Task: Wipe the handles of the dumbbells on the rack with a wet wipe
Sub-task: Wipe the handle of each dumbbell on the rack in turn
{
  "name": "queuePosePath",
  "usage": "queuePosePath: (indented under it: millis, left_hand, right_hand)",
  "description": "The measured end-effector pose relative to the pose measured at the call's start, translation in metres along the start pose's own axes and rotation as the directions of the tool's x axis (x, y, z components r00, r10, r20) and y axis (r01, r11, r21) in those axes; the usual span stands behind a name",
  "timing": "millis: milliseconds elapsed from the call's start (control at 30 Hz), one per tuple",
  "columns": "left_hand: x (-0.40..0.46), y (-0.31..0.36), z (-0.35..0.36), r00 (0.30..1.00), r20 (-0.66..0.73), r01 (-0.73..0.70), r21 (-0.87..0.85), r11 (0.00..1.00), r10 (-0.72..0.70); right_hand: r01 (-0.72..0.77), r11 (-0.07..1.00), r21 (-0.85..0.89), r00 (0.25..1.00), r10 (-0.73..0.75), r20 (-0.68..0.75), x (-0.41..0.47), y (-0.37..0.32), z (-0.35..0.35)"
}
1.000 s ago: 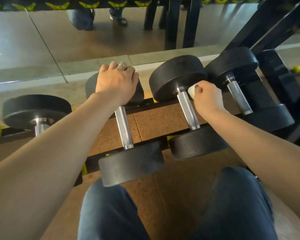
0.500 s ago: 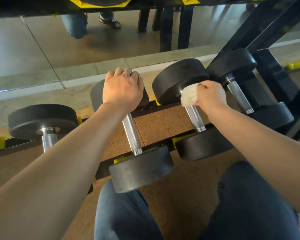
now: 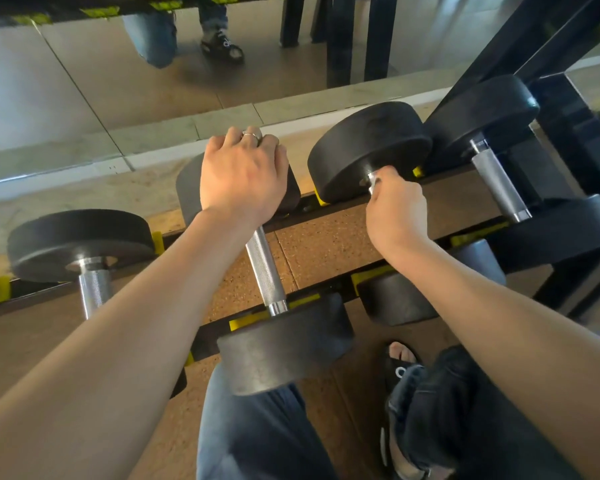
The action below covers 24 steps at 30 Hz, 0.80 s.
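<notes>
Wiping the second-from-right dumbbell (image 3: 368,157) on the rack (image 3: 326,233): my right hand (image 3: 394,213) curls round its handle's far end, wipe hidden inside. My left hand (image 3: 241,174) grips the neighbouring left dumbbell's far head (image 3: 291,192). I should stroke nearward, twisting.

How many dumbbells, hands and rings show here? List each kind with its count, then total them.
dumbbells: 4
hands: 2
ring: 1
Total: 7
</notes>
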<state>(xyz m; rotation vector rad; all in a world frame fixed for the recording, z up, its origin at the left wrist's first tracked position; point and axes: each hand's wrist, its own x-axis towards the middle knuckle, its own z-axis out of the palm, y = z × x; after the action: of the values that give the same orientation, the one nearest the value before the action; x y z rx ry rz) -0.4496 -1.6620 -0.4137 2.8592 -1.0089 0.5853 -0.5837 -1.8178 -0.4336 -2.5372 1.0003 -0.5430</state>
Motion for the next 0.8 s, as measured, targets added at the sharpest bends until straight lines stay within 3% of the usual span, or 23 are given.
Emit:
queuePosePath:
  millis: [100,167,233,300,333,367,400,433,467,533,600,633,700,733,800]
  left_hand:
    - [0.0,0.0,0.0,1.0,-0.012,-0.007,-0.008,1.0,0.007]
    - [0.0,-0.001,0.0,1.0,-0.011,-0.012,-0.018,1.0,0.012]
    - [-0.001,-0.002,0.0,1.0,-0.01,-0.021,-0.037,0.999,0.02]
    - [-0.001,-0.002,0.001,1.0,-0.01,-0.026,-0.052,0.998,0.026]
    - [-0.002,-0.002,0.001,1.0,-0.003,-0.024,-0.059,0.998,0.024]
    - [-0.002,-0.001,0.0,1.0,0.005,-0.017,-0.071,0.997,0.018]
    - [-0.003,0.0,-0.002,1.0,0.003,-0.013,-0.091,0.996,0.013]
    - [-0.006,0.002,-0.004,1.0,-0.019,-0.022,-0.119,0.993,0.02]
    - [-0.011,0.004,-0.007,0.997,-0.06,-0.055,-0.165,0.985,0.046]
    - [-0.023,0.013,-0.014,0.975,-0.147,-0.201,-0.284,0.937,0.165]
    - [-0.03,0.026,-0.019,0.954,-0.099,-0.295,-0.446,0.845,0.282]
    - [-0.029,0.032,-0.021,0.95,0.014,-0.248,-0.572,0.782,0.311]
    - [-0.022,0.039,-0.026,0.896,0.277,0.017,-0.803,0.596,0.347]
    - [-0.019,0.041,-0.027,0.868,0.337,0.106,-0.843,0.527,0.365]
    - [-0.012,0.042,-0.026,0.875,0.309,0.077,-0.849,0.523,0.373]
  right_hand:
    - [0.235,0.934,-0.268,0.966,-0.195,0.17,-0.005,0.005,-0.006]
    - [0.45,0.818,-0.358,0.84,-0.25,0.482,-0.016,0.002,-0.005]
    - [0.477,0.832,-0.283,0.736,-0.203,0.646,-0.023,-0.002,-0.005]
    - [0.244,0.968,-0.055,0.82,-0.176,0.545,-0.018,-0.008,-0.009]
    - [-0.01,0.983,0.184,0.854,-0.088,0.513,-0.014,-0.01,-0.013]
    - [-0.304,0.854,0.421,0.824,0.014,0.566,-0.009,-0.01,-0.017]
    - [-0.548,0.633,0.546,0.744,0.07,0.665,-0.006,-0.01,-0.023]
    - [-0.688,0.435,0.58,0.67,0.074,0.739,-0.003,-0.007,-0.028]
    - [-0.759,0.299,0.579,0.622,0.068,0.78,0.0,-0.004,-0.032]
    - [-0.813,0.128,0.569,0.577,0.036,0.816,0.005,0.003,-0.038]
    - [-0.822,0.083,0.564,0.565,-0.005,0.825,0.007,0.006,-0.04]
    - [-0.821,0.099,0.562,0.563,-0.023,0.826,0.007,0.006,-0.04]
    - [-0.816,0.117,0.566,0.565,-0.044,0.824,0.006,0.006,-0.042]
    - [-0.816,0.114,0.567,0.565,-0.056,0.823,0.007,0.006,-0.042]
    - [-0.815,0.114,0.568,0.561,-0.091,0.823,0.008,0.004,-0.045]
